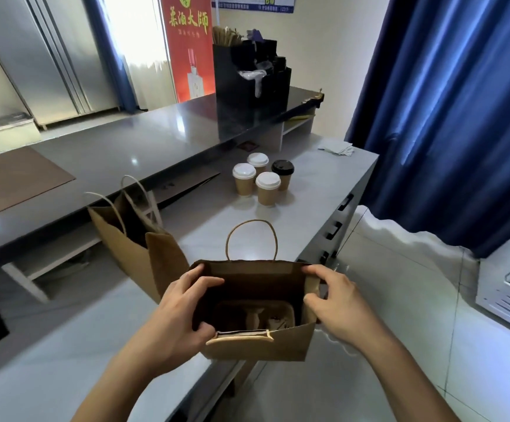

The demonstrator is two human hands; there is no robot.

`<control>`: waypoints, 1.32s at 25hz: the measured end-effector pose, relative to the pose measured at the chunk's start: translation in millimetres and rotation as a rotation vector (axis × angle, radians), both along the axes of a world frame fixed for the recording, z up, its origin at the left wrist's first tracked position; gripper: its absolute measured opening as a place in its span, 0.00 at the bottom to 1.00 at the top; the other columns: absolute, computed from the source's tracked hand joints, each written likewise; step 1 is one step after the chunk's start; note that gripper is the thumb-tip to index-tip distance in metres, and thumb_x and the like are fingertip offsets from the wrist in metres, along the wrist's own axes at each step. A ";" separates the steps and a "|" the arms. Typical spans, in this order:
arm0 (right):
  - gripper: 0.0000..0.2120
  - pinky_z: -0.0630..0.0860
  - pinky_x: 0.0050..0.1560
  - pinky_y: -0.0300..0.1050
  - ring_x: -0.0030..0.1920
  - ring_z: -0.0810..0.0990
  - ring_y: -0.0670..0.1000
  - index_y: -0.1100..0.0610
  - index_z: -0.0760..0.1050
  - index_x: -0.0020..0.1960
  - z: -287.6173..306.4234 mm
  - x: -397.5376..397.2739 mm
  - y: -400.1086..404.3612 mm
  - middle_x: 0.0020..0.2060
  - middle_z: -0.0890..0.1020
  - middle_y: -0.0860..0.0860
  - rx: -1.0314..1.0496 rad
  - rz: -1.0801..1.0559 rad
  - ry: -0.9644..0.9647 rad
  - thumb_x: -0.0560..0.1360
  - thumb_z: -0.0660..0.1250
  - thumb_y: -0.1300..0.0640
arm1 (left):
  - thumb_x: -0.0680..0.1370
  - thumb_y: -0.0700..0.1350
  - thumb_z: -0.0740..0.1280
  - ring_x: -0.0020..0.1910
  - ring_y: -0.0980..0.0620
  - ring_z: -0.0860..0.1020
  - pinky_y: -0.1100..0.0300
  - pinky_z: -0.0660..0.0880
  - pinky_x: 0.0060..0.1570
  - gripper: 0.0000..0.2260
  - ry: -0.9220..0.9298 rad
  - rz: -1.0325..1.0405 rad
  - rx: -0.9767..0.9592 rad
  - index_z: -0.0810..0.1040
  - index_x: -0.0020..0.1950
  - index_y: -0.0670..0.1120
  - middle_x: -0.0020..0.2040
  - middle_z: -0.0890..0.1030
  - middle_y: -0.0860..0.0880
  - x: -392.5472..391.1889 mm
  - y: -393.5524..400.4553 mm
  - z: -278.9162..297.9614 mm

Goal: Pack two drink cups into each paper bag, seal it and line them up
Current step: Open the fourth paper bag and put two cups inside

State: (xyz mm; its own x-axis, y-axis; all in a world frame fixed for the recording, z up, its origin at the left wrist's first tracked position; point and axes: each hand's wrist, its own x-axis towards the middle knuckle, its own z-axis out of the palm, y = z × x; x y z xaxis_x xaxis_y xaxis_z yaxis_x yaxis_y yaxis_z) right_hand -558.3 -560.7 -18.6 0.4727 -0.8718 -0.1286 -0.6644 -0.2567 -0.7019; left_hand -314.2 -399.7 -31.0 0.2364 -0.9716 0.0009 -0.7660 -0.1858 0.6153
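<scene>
Both hands, left hand (183,312) and right hand (336,303), grip the open near bag (256,345) at its rim; four cups (261,178) remain unpacked.

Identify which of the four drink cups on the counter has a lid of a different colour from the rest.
The cup at the right of the group: its lid is black, while the other three lids are white.
</scene>
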 end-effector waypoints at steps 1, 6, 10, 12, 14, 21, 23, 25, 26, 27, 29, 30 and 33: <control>0.25 0.80 0.58 0.50 0.52 0.80 0.48 0.42 0.71 0.72 -0.8 -9.2 -9.9 0.62 0.79 0.46 -0.002 0.005 0.000 0.77 0.66 0.57 | 0.72 0.46 0.67 0.78 0.56 0.53 0.58 0.58 0.74 0.31 0.002 0.003 0.002 0.64 0.72 0.67 0.80 0.52 0.60 -9.8 -8.6 -1.7; 0.24 0.77 0.41 0.39 0.33 0.76 0.42 0.41 0.72 0.71 -7.0 -61.5 -61.4 0.50 0.81 0.47 -0.030 -0.006 0.022 0.77 0.66 0.57 | 0.68 0.52 0.63 0.76 0.57 0.55 0.63 0.59 0.70 0.31 0.022 -0.011 0.012 0.63 0.71 0.68 0.80 0.52 0.60 -64.5 -57.6 -7.8; 0.23 0.77 0.38 0.41 0.31 0.74 0.42 0.40 0.72 0.70 -14.5 -94.4 -92.9 0.50 0.82 0.47 -0.017 -0.019 0.025 0.77 0.66 0.56 | 0.69 0.53 0.63 0.77 0.55 0.56 0.60 0.60 0.72 0.31 0.011 -0.034 0.028 0.62 0.72 0.68 0.80 0.51 0.60 -94.0 -91.7 -10.4; 0.23 0.73 0.42 0.38 0.34 0.72 0.39 0.40 0.72 0.70 -18.0 -107.1 -107.3 0.56 0.80 0.45 -0.005 -0.026 0.000 0.78 0.66 0.57 | 0.71 0.51 0.65 0.77 0.56 0.56 0.63 0.58 0.70 0.31 0.001 -0.054 0.033 0.62 0.72 0.68 0.80 0.51 0.60 -103.2 -109.8 -10.9; 0.24 0.71 0.44 0.38 0.35 0.71 0.38 0.39 0.71 0.71 -20.8 -118.1 -122.5 0.59 0.79 0.44 0.008 -0.044 -0.016 0.78 0.66 0.57 | 0.72 0.48 0.68 0.77 0.56 0.56 0.66 0.57 0.68 0.31 -0.015 -0.076 0.029 0.63 0.72 0.67 0.80 0.51 0.59 -109.4 -129.5 -10.9; 0.24 0.73 0.48 0.41 0.37 0.71 0.39 0.39 0.70 0.72 -23.7 -124.5 -189.6 0.59 0.76 0.44 0.017 -0.065 -0.008 0.79 0.66 0.56 | 0.73 0.45 0.70 0.77 0.56 0.55 0.65 0.59 0.68 0.31 -0.028 -0.099 0.018 0.64 0.73 0.65 0.80 0.52 0.59 -107.6 -211.2 -7.5; 0.24 0.75 0.50 0.43 0.41 0.75 0.43 0.40 0.71 0.72 -20.8 -117.7 -215.8 0.60 0.76 0.43 0.008 -0.062 -0.015 0.79 0.66 0.57 | 0.74 0.45 0.69 0.77 0.56 0.55 0.64 0.59 0.70 0.31 -0.023 -0.098 0.019 0.64 0.73 0.65 0.80 0.52 0.58 -102.4 -235.0 -7.5; 0.24 0.77 0.52 0.44 0.47 0.77 0.45 0.40 0.70 0.72 -19.2 -107.9 -244.8 0.59 0.74 0.42 0.008 -0.052 -0.013 0.79 0.66 0.57 | 0.73 0.46 0.69 0.77 0.55 0.56 0.61 0.61 0.72 0.31 -0.005 -0.090 0.024 0.64 0.73 0.65 0.80 0.52 0.59 -93.9 -259.1 -8.9; 0.24 0.76 0.52 0.43 0.47 0.76 0.42 0.39 0.70 0.72 -18.0 -103.1 -256.0 0.58 0.74 0.42 0.006 -0.045 -0.008 0.79 0.66 0.56 | 0.73 0.48 0.68 0.77 0.56 0.56 0.60 0.61 0.72 0.30 -0.005 -0.089 0.025 0.64 0.73 0.66 0.80 0.52 0.59 -89.9 -267.5 -8.0; 0.24 0.75 0.50 0.41 0.47 0.75 0.41 0.38 0.70 0.72 -17.0 -96.3 -270.5 0.56 0.74 0.41 0.006 -0.038 -0.008 0.79 0.66 0.56 | 0.72 0.50 0.67 0.77 0.56 0.56 0.60 0.62 0.72 0.30 -0.007 -0.085 0.024 0.63 0.72 0.67 0.80 0.51 0.60 -83.3 -277.9 -6.8; 0.24 0.72 0.45 0.36 0.46 0.75 0.40 0.36 0.69 0.72 -14.3 -82.4 -295.3 0.52 0.75 0.41 0.015 -0.023 -0.010 0.79 0.66 0.55 | 0.70 0.54 0.64 0.76 0.58 0.56 0.61 0.62 0.71 0.30 -0.019 -0.066 0.015 0.63 0.72 0.68 0.80 0.51 0.61 -70.8 -295.9 -3.5; 0.24 0.72 0.44 0.35 0.46 0.76 0.41 0.36 0.69 0.72 -13.4 -73.7 -310.2 0.51 0.76 0.41 0.020 -0.010 -0.013 0.79 0.66 0.55 | 0.69 0.55 0.63 0.76 0.58 0.57 0.61 0.62 0.71 0.30 -0.026 -0.051 0.012 0.63 0.72 0.68 0.80 0.52 0.61 -63.5 -306.7 -2.2; 0.25 0.76 0.49 0.41 0.47 0.78 0.45 0.36 0.69 0.72 -11.4 -51.5 -344.5 0.56 0.77 0.43 0.018 0.013 -0.018 0.78 0.66 0.55 | 0.69 0.56 0.61 0.76 0.56 0.57 0.60 0.63 0.71 0.31 -0.050 -0.030 0.026 0.62 0.72 0.68 0.80 0.51 0.60 -48.0 -334.6 1.5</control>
State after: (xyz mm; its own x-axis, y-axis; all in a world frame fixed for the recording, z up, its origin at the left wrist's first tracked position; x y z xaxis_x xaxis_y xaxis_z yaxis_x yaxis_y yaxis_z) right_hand -609.7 -905.2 -30.0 0.4867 -0.8629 -0.1359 -0.6483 -0.2526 -0.7183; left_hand -362.2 -734.3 -29.5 0.2076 -0.9781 -0.0138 -0.8011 -0.1781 0.5714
